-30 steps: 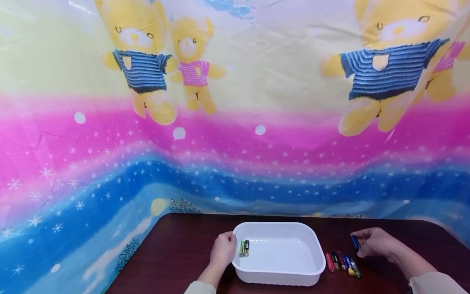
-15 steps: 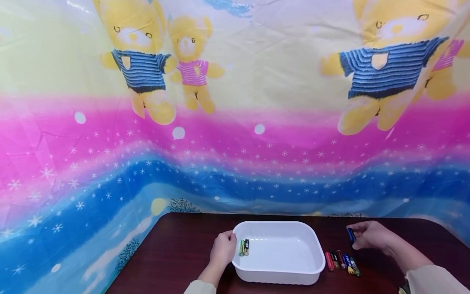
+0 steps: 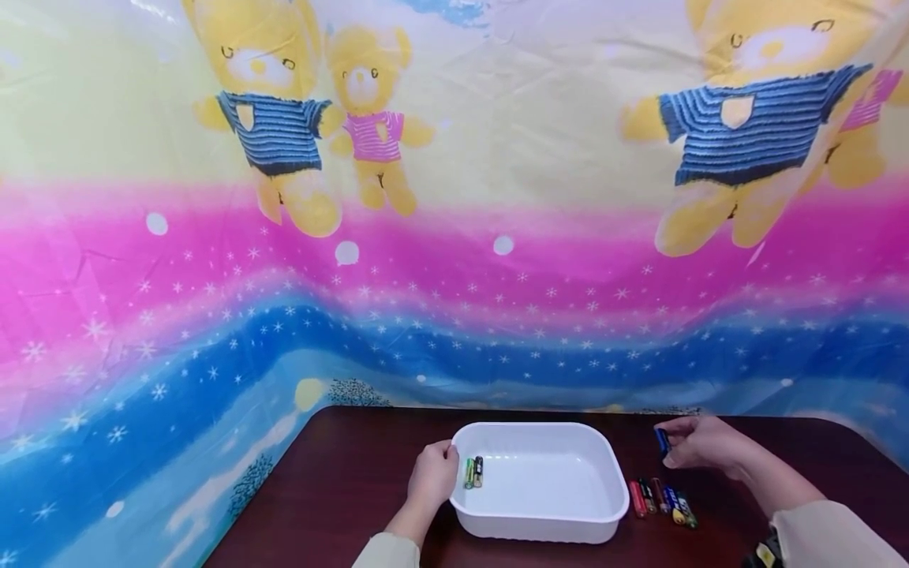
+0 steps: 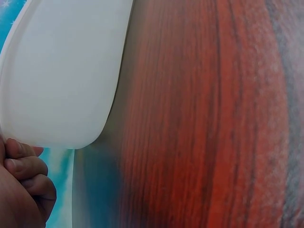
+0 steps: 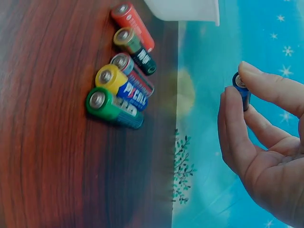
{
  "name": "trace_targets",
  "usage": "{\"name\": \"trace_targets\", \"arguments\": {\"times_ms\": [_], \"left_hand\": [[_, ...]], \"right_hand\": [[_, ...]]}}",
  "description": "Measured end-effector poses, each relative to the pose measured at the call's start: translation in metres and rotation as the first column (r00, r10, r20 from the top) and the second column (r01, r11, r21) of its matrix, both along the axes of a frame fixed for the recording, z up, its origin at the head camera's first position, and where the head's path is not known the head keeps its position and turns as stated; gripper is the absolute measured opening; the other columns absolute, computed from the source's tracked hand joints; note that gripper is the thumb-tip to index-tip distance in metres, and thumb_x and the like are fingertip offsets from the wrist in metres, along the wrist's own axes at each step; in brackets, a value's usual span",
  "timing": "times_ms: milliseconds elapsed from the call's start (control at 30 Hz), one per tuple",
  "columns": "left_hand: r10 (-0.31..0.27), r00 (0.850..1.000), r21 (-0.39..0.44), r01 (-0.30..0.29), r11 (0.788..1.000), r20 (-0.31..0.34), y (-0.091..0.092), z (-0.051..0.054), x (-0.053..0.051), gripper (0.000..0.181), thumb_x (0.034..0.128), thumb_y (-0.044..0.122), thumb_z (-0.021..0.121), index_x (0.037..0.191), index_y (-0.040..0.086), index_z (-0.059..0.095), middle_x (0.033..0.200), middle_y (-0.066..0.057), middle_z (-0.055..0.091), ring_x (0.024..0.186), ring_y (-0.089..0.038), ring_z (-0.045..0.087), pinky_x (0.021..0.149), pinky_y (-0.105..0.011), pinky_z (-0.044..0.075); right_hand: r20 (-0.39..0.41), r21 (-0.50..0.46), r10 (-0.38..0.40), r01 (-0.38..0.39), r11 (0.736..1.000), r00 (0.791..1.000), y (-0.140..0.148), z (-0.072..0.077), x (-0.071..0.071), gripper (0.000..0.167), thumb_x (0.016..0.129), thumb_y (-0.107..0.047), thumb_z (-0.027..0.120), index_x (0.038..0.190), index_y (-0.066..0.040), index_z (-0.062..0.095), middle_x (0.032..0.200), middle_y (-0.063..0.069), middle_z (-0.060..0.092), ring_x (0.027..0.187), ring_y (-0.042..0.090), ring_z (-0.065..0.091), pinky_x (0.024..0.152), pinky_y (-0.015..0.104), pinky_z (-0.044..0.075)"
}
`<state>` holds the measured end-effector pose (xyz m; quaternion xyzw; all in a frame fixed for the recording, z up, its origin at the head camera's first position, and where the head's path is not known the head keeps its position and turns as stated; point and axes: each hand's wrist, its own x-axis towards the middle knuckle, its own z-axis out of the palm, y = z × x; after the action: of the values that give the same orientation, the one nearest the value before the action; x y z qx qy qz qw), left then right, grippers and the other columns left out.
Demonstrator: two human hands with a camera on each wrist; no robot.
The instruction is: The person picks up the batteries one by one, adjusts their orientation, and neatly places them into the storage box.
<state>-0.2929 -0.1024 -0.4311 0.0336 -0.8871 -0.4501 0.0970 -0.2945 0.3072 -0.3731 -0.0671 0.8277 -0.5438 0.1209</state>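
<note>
The right hand (image 3: pixel 710 443) pinches a dark blue battery (image 3: pixel 663 443) between thumb and fingers, the gap between them only as wide as the battery itself. In the right wrist view the battery's silvery end shows between the thumb and fingertips, and the palm behind it is hollow. The battery is held to the right of the tray, apart from it and from the other batteries.

The left hand (image 3: pixel 433 473) grips the left side of the white tray (image 3: pixel 540 529). The thumb is at the rim, and the left wrist view shows the other fingers bent close together at the tray's outer side.

Inside the tray, near the left hand, a green battery (image 3: pixel 469 473) and a black battery (image 3: pixel 478 473) lie side by side against the left wall.

Just beside the tray's right side, five more batteries lie in a slanting row: a red battery (image 5: pixel 134 27) nearest the tray, then a black-and-gold battery (image 5: pixel 137 51), a dark red battery (image 5: pixel 137 76), a blue-and-yellow battery (image 5: pixel 122 89) and a green-topped battery (image 5: pixel 115 109) farthest out.

Tray and row rest on a dark reddish-brown table (image 3: pixel 341 481). Pale sleeves (image 3: pixel 827 530) cover both forearms. Behind the table hangs a cloth (image 3: pixel 540 158) printed with yellow bears, snowflakes and pink and blue bands.
</note>
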Motion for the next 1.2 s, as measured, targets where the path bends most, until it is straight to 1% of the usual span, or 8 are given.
{"name": "trace_targets", "arguments": {"times_ms": [167,300,467,567,700,800,1033,1200], "left_hand": [[-0.005,1.000,0.006,0.005,1.000,-0.006,0.000,0.002,0.001,0.032,0.0936,0.017,0.049,0.115,-0.003,0.062,0.108,-0.016,0.064,0.095,-0.026,0.062,0.078,-0.044,0.051],[-0.007,1.000,0.011,0.007,1.000,-0.015,0.000,0.003,0.001,0.032,0.0936,0.017,0.049,0.115,-0.004,0.062,0.107,-0.016,0.064,0.094,-0.026,0.062,0.077,-0.044,0.051],[-0.004,1.000,0.011,0.004,1.000,-0.024,0.000,0.004,0.000,0.031,0.0936,0.017,0.050,0.114,-0.003,0.063,0.104,-0.015,0.065,0.089,-0.023,0.063,0.075,-0.042,0.052],[0.000,1.000,0.009,0.000,1.000,-0.023,0.000,0.004,0.000,0.031,0.0936,0.017,0.050,0.113,-0.002,0.063,0.103,-0.014,0.065,0.087,-0.022,0.063,0.073,-0.041,0.052],[0.010,1.000,0.007,-0.010,1.000,-0.001,0.001,0.004,-0.001,0.032,0.0937,0.017,0.049,0.115,-0.003,0.062,0.106,-0.015,0.065,0.089,-0.023,0.063,0.073,-0.041,0.052],[0.020,1.000,0.002,-0.020,1.000,0.015,0.001,0.002,0.000,0.032,0.0934,0.017,0.049,0.115,-0.003,0.062,0.106,-0.015,0.065,0.090,-0.023,0.063,0.073,-0.041,0.053],[0.016,1.000,0.000,-0.016,1.000,0.022,0.002,0.001,0.001,0.032,0.0933,0.017,0.050,0.114,-0.003,0.062,0.107,-0.015,0.064,0.091,-0.023,0.063,0.074,-0.041,0.052],[0.008,1.000,0.016,-0.009,1.000,0.005,0.001,0.002,0.001,0.032,0.0938,0.017,0.049,0.115,-0.003,0.062,0.106,-0.015,0.064,0.089,-0.023,0.063,0.072,-0.041,0.053]], "right_hand": [[-0.007,0.028,-0.016,0.017,0.999,1.000,-0.010,0.007,0.002,0.065,0.070,0.005,0.072,0.125,0.020,0.041,0.112,0.035,0.052,0.094,0.029,0.060,0.077,0.043,0.052],[-0.008,0.032,-0.034,0.034,0.999,0.999,-0.017,0.010,0.000,0.066,0.069,0.002,0.074,0.126,0.017,0.043,0.112,0.032,0.053,0.095,0.028,0.060,0.077,0.042,0.052],[-0.023,0.009,0.009,-0.009,1.000,1.000,-0.022,0.012,-0.005,0.066,0.069,0.001,0.074,0.124,0.019,0.042,0.109,0.028,0.055,0.091,0.024,0.060,0.075,0.040,0.053],[-0.022,-0.011,-0.006,0.006,1.000,1.000,-0.027,0.013,-0.007,0.065,0.069,0.004,0.073,0.124,0.019,0.042,0.107,0.025,0.057,0.087,0.024,0.061,0.076,0.041,0.052],[-0.020,-0.029,-0.020,0.019,0.999,1.000,-0.035,0.014,-0.007,0.063,0.069,0.006,0.072,0.124,0.018,0.044,0.102,0.018,0.057,0.084,0.023,0.060,0.077,0.044,0.052],[-0.006,-0.046,0.000,0.000,0.999,1.000,-0.041,0.011,-0.006,0.063,0.070,0.006,0.072,0.124,0.018,0.043,0.101,0.017,0.057,0.085,0.022,0.060,0.078,0.044,0.051],[0.020,-0.046,-0.046,0.047,0.998,0.999,-0.054,0.008,-0.011,0.063,0.069,0.008,0.072,0.125,0.017,0.043,0.106,0.020,0.055,0.086,0.023,0.061,0.078,0.043,0.051],[0.006,-0.071,-0.042,0.043,0.997,0.999,-0.063,0.010,-0.017,0.064,0.069,0.010,0.072,0.125,0.016,0.043,0.104,0.019,0.055,0.080,0.022,0.061,0.078,0.044,0.052]]}}
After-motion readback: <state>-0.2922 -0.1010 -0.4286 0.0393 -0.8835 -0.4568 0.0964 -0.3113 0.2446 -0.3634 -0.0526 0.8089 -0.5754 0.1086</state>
